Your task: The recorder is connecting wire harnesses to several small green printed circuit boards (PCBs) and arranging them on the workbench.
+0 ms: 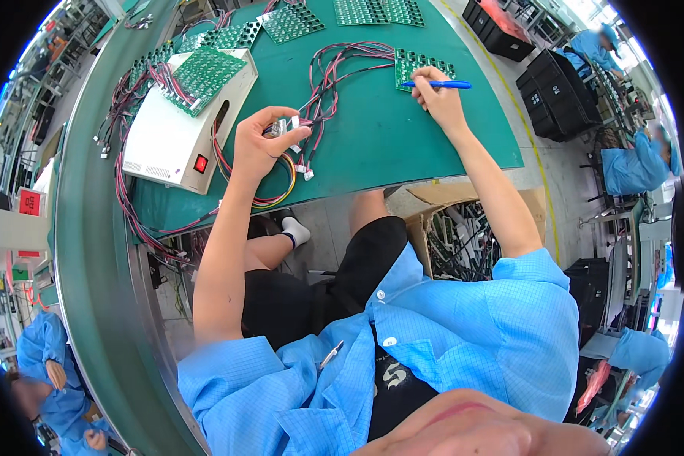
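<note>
My left hand [260,140] is closed around a small silver connector at the end of a bundle of coloured wires [323,83] above the green work mat [372,137]. My right hand [437,95] grips a blue pen [444,84] with its tip on a green circuit board panel [418,67] lying on the mat. Red and dark wires loop between the two hands.
A white test box [176,140] with a red switch carries another green panel [201,76]. More panels [292,21] lie at the far edge. A cardboard box of boards [463,239] sits under the table. Black crates [551,95] and people in blue coats stand to the right.
</note>
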`<state>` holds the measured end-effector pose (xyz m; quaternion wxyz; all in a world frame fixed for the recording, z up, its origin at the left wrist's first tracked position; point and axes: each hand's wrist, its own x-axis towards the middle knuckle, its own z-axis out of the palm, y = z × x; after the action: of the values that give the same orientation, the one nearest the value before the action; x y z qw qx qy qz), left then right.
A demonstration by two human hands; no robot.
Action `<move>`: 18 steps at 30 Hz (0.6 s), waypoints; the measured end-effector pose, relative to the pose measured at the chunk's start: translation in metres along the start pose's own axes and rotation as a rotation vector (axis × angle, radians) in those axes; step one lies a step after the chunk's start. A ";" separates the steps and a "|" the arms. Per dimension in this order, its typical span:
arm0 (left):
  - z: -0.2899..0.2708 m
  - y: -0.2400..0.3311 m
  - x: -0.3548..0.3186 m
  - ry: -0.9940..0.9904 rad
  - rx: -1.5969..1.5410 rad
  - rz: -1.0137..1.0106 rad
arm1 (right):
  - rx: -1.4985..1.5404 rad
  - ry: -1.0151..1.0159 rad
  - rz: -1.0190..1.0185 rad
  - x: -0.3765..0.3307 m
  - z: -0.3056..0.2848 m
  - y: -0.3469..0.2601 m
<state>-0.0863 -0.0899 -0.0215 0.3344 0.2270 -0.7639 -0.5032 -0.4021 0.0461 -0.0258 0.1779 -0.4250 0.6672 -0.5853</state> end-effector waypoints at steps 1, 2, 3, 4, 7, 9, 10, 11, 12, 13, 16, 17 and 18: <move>-0.003 -0.001 0.000 0.004 0.005 -0.002 | 0.005 -0.005 -0.001 0.001 0.001 0.000; -0.004 0.000 0.002 0.017 -0.118 0.001 | -0.018 0.002 0.001 0.003 -0.001 0.002; -0.005 0.001 0.003 0.029 -0.241 0.005 | -0.040 0.008 0.003 0.004 -0.002 0.004; -0.006 0.002 0.002 0.076 -0.283 -0.036 | -0.062 0.016 0.005 0.004 -0.004 0.007; -0.014 0.004 0.009 0.100 -0.220 -0.072 | -0.089 0.020 -0.011 0.005 0.000 0.008; -0.012 0.017 0.018 0.094 -0.062 -0.147 | -0.132 0.025 -0.049 0.005 0.000 0.011; -0.004 0.023 0.022 0.222 0.269 0.088 | -0.177 0.027 -0.088 0.005 -0.001 0.012; 0.005 0.029 0.027 0.348 0.599 0.327 | -0.177 0.031 -0.088 0.006 -0.002 0.014; 0.013 0.037 0.034 0.351 0.727 0.434 | -0.177 0.027 -0.085 0.008 -0.003 0.016; 0.031 0.044 0.041 0.263 0.676 0.478 | -0.178 0.024 -0.082 0.008 -0.005 0.016; 0.095 0.039 0.062 -0.013 0.705 0.522 | -0.026 0.127 -0.045 0.003 -0.003 0.008; 0.117 0.032 0.069 -0.049 0.748 0.520 | -0.028 0.129 -0.048 0.002 -0.007 0.009; 0.136 0.019 0.077 -0.056 0.759 0.506 | -0.041 0.148 -0.022 0.002 -0.010 0.014</move>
<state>-0.2384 -0.0512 -0.0190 0.3190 0.1262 -0.9344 -0.0960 -0.4156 0.0507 -0.0356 0.1130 -0.3916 0.6855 -0.6033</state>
